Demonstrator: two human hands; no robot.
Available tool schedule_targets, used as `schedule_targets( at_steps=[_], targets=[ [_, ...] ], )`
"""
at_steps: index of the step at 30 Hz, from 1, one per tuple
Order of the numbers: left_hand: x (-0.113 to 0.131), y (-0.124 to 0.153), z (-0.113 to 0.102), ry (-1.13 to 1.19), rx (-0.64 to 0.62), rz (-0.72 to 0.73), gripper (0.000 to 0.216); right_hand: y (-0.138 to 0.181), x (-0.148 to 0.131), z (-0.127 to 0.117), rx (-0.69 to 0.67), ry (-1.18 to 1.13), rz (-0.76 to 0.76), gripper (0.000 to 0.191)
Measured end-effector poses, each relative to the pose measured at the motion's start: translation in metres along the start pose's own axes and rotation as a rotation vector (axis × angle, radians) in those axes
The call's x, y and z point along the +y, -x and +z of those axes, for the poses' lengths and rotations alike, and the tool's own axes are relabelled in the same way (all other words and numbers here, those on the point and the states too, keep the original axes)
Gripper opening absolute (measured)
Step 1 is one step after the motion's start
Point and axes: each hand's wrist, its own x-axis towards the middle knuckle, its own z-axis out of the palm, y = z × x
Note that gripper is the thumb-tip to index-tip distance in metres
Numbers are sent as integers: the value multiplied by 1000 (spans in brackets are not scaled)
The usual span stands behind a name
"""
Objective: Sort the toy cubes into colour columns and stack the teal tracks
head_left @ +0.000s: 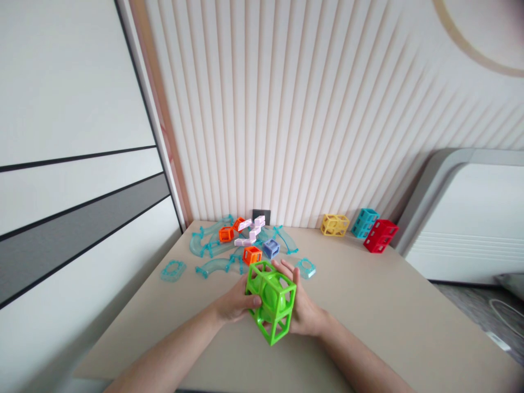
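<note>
Left hand (pixel 234 302) and right hand (pixel 305 312) face inward, clasping a green block (pixel 273 297).

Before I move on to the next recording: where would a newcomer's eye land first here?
Probably on the bright green frame block, held between the left hand and right hand at the near centre. Next, the red block at the table's far right, then the see-through teal track pieces spread at the far left.
</note>
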Motion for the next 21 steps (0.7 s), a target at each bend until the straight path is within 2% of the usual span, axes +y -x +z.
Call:
schedule_targets(
  at_steps=[5,12,18,21],
  targets=[
    [0,0,-2,-33,32,2,75,2,2,-1,-22,33,29,118],
    [1,0,-1,-41,26,9,76,0,4,-3,19,-17,-47,101],
    [1,-1,-1,-44,40,4,74,-2,2,-4,-18,2,-4,102],
    [1,-6,1,-43,141,49,69,-2,4,0,-17,1,108,109]
  ],
)
